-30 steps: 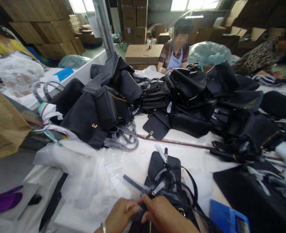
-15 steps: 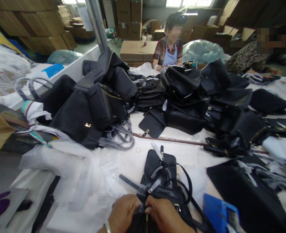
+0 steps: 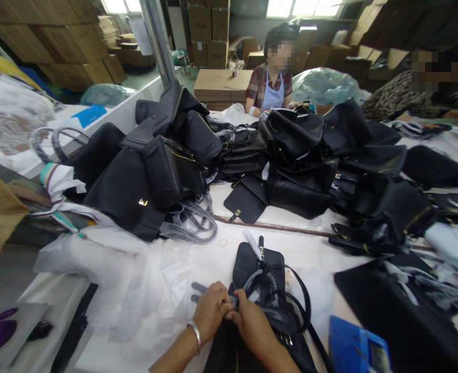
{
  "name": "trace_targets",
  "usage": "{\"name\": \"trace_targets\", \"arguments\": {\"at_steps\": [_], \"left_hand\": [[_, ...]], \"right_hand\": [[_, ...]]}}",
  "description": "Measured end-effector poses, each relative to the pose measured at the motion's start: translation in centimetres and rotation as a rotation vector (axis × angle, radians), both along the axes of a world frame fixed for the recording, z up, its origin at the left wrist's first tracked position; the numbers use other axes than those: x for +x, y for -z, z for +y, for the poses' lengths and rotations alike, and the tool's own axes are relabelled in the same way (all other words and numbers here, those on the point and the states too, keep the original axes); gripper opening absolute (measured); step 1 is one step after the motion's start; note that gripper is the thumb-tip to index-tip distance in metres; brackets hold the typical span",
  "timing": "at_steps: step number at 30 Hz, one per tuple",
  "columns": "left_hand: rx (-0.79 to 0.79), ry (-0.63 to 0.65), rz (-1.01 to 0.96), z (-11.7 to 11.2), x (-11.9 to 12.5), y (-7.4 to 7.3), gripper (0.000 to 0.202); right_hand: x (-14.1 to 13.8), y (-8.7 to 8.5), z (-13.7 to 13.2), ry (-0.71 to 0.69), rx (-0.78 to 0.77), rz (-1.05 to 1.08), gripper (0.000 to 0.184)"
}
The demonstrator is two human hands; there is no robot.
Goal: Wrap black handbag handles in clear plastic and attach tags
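A black backpack-style bag (image 3: 286, 339) lies in front of me on the white table, its flap (image 3: 248, 264) folded back away from me. My left hand (image 3: 212, 310) and my right hand (image 3: 251, 318) meet over it with pinched fingers. Between them they hold a black strap (image 3: 233, 301), and its loose ends (image 3: 198, 291) stick out past my left hand. The fingers partly cover the strap. A looped shoulder strap (image 3: 304, 290) curves along the bag's right side. White tissue (image 3: 258, 244) hangs at the flap's buckle.
Heaped black bags (image 3: 298, 178) line the far side of the table. Crumpled white wrapping sheets (image 3: 131, 280) lie to the left. At right are a blue box-like item (image 3: 353, 342) and another black bag (image 3: 399, 311). A co-worker in an apron (image 3: 273, 90) sits opposite.
Both hands have moved up and away from me, from the bag's zipped part to the strap, and come closer together. The strap's loose ends have shifted.
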State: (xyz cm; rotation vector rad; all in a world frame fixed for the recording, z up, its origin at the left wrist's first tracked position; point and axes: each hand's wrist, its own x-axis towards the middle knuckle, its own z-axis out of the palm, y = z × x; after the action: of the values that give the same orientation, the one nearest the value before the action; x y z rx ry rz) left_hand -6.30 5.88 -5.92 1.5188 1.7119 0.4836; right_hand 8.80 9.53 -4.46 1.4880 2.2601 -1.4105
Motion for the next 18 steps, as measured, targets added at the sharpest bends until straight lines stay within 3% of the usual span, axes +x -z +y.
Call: {"name": "trace_targets", "arguments": {"at_steps": [4, 10, 15, 18], "left_hand": [[-0.02, -0.044, -0.004, -0.2, -0.1, 1.5, 0.009], [-0.075, -0.03, 0.012, -0.1, -0.2, 2.5, 0.007], [-0.061, 0.03, 0.04, -0.1, -1.2, 1.9, 0.01], [0.0, 0.079, 0.08, -0.6, -2.2, 1.1, 0.025]], "right_hand": [[-1.0, 0.8, -0.1, -0.044, 0.079, -0.112, 0.03], [-2.2, 1.7, 0.0, -0.16, 0.161, -0.285, 0.029], [-2.6, 2.2, 0.3, -0.242, 0.21, -0.31, 0.026], [-2.2, 2.2, 0.4, -0.295, 0.263, -0.263, 0.025]]}}
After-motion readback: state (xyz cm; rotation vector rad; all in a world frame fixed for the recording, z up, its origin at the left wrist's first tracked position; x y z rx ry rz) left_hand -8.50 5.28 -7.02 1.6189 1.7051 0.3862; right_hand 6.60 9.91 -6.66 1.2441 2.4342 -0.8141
